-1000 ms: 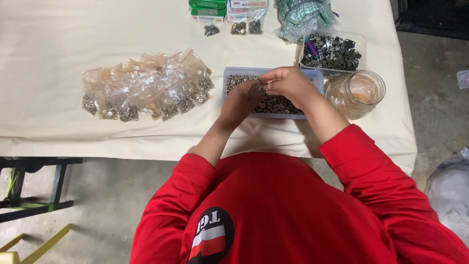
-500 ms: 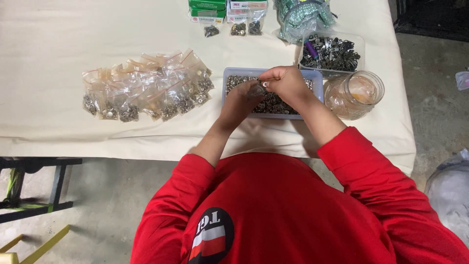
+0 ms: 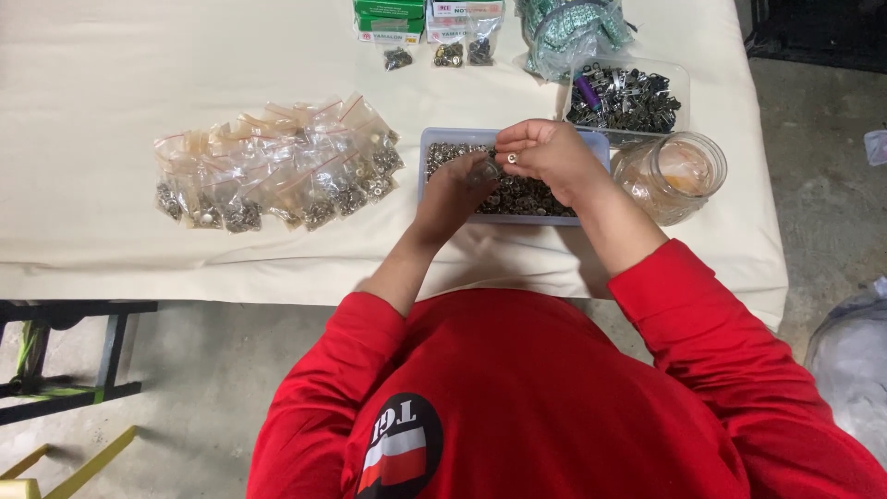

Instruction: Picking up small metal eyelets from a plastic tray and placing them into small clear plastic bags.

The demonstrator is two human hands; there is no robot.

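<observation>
A shallow clear tray (image 3: pixel 430 148) full of small metal snap fasteners lies on the cream tablecloth in front of me. My right hand (image 3: pixel 545 157) hovers over the tray and pinches one small round metal fastener (image 3: pixel 511 158) between its fingertips. My left hand (image 3: pixel 457 189) sits just left of it over the tray, fingers curled around a small clear plastic bag (image 3: pixel 483 171) that is mostly hidden by the hand. The two hands almost touch.
A heap of small clear bags (image 3: pixel 277 171) holding metal parts lies to the left. A glass jar (image 3: pixel 670 176) stands right of the tray. Behind are a tub of metal clips (image 3: pixel 628 92), green boxes (image 3: pixel 390 18) and a bagged green bundle (image 3: pixel 573 28).
Both hands stay over the tray with only slight finger movement; the right hand's fingertips now show the small fastener more plainly.
</observation>
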